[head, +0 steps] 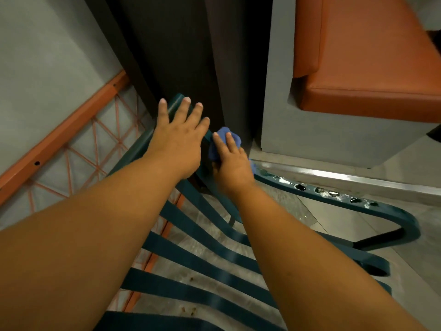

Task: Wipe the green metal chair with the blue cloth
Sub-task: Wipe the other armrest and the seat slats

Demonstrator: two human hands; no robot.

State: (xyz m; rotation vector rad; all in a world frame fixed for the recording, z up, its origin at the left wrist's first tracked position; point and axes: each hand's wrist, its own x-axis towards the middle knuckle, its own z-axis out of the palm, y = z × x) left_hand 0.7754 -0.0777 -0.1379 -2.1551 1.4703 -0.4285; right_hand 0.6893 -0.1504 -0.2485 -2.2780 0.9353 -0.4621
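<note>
The green metal chair point(205, 256) fills the lower middle of the head view, its flat slats running across below my arms. My left hand point(177, 142) lies flat with fingers spread on the top rail of the chair's back. Just to its right, my right hand point(232, 161) is closed around the bunched blue cloth point(224, 139) and presses it against the upper right corner of the back. The chair's right armrest point(334, 194) curves away to the right, chipped and wet-looking along its top.
A dark pillar point(191, 56) rises directly behind the chair. An orange padded bench point(367, 68) on a grey base sits at the upper right. An orange wire-mesh chair point(78, 144) stands close on the left. Grey tiled floor point(381, 235) shows under the slats.
</note>
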